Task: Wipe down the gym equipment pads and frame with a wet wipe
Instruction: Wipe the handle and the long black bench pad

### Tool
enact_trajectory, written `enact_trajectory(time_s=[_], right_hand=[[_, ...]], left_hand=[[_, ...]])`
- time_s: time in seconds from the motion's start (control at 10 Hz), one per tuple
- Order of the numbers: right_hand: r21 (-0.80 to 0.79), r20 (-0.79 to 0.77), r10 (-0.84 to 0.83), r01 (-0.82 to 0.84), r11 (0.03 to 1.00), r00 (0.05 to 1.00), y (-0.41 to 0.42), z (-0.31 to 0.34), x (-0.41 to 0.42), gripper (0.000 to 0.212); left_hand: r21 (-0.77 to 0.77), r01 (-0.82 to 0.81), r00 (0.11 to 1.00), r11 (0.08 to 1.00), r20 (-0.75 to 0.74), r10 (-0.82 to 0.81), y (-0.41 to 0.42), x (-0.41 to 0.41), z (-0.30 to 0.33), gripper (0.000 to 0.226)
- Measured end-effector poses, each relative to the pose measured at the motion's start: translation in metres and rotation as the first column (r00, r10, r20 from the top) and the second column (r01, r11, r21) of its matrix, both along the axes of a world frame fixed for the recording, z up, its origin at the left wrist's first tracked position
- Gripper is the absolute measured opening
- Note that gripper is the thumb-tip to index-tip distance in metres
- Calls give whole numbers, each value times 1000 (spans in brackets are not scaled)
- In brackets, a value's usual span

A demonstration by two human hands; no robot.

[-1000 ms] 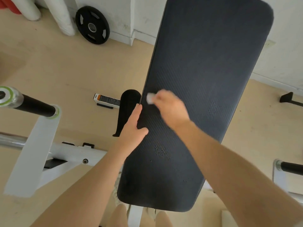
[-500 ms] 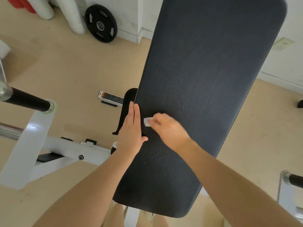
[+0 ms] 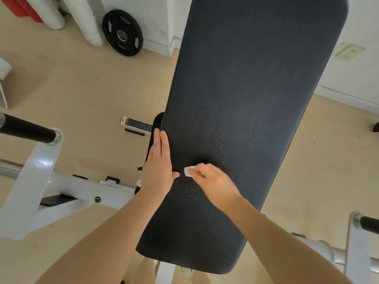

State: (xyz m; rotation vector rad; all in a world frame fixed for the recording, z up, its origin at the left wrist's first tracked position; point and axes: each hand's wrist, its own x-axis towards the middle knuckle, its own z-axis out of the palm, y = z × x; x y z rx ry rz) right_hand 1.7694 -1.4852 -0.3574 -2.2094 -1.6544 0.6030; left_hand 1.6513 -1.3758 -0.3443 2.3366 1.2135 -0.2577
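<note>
A long black textured bench pad (image 3: 252, 103) fills the middle of the view, tilted away from me. My left hand (image 3: 159, 167) lies flat with straight fingers along the pad's left edge. My right hand (image 3: 211, 181) pinches a small white wet wipe (image 3: 187, 171) and presses it on the pad's lower left part, just right of my left thumb. The white metal frame (image 3: 67, 189) runs under the pad to the left, with a black-gripped handle (image 3: 26, 130) on it.
A black weight plate (image 3: 122, 33) leans on the white wall at the back left, beside white and red rolls (image 3: 51, 15). Another black-gripped handle (image 3: 369, 224) on a white post stands at the right. A smaller black pad (image 3: 156, 124) shows behind my left hand. Beige floor surrounds.
My right hand has drawn the wipe down the pad toward me, along its left side. My left hand shifted from a loose hold to lying flat along the pad's left edge.
</note>
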Motion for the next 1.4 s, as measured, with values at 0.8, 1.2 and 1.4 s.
enact_trajectory(time_s=[0.8, 1.2, 1.4], right_hand=[[137, -353, -588, 662, 737, 728, 42, 62, 98, 23], [-89, -453, -491, 510, 855, 744, -11, 43, 52, 24], [-3, -422, -548, 603, 798, 722, 17, 61, 112, 33]], left_hand=[[251, 391, 920, 886, -127, -370, -14, 42, 10, 125], [223, 363, 925, 905, -205, -320, -18, 50, 13, 122], [231, 339, 937, 912, -164, -307, -20, 52, 15, 120]])
